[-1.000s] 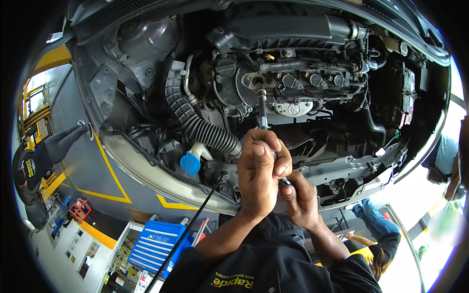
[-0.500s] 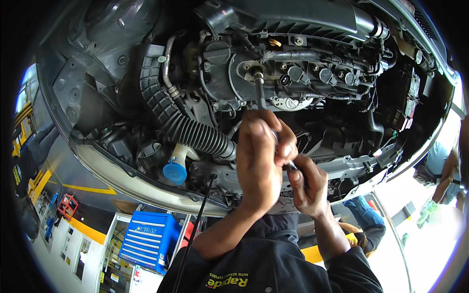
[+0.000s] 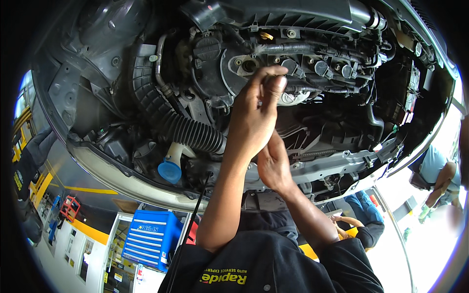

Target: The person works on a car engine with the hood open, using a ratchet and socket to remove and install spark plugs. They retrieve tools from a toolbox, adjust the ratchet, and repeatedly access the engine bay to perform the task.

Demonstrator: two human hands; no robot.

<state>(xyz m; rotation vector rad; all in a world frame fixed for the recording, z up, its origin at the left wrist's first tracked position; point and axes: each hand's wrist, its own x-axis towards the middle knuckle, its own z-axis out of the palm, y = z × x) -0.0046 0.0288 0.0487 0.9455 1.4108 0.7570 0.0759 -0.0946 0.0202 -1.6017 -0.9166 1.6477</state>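
Over the engine, my left hand (image 3: 255,110) is raised with its thumb and fingertips closed together; whatever they hold is hidden or too small to make out. Below and behind its wrist lies my right hand (image 3: 274,165), its fingers mostly covered by the left. Just beyond the left fingertips, a round open hole (image 3: 249,66) shows in the engine's top cover. An ignition coil (image 3: 291,68) sits to the right of that hole, and more coils follow in the row. The wrench seen before is out of sight.
A ribbed black intake hose (image 3: 190,133) curves at the left, near a blue reservoir cap (image 3: 169,172). A thin prop rod (image 3: 199,200) rises by the front edge. Behind stand a blue tool chest (image 3: 146,239) and another person (image 3: 364,229) at the right.
The wrench's shaft has left the hole and is no longer visible. My left hand has moved up toward the coils; my right hand has shifted left, behind it.
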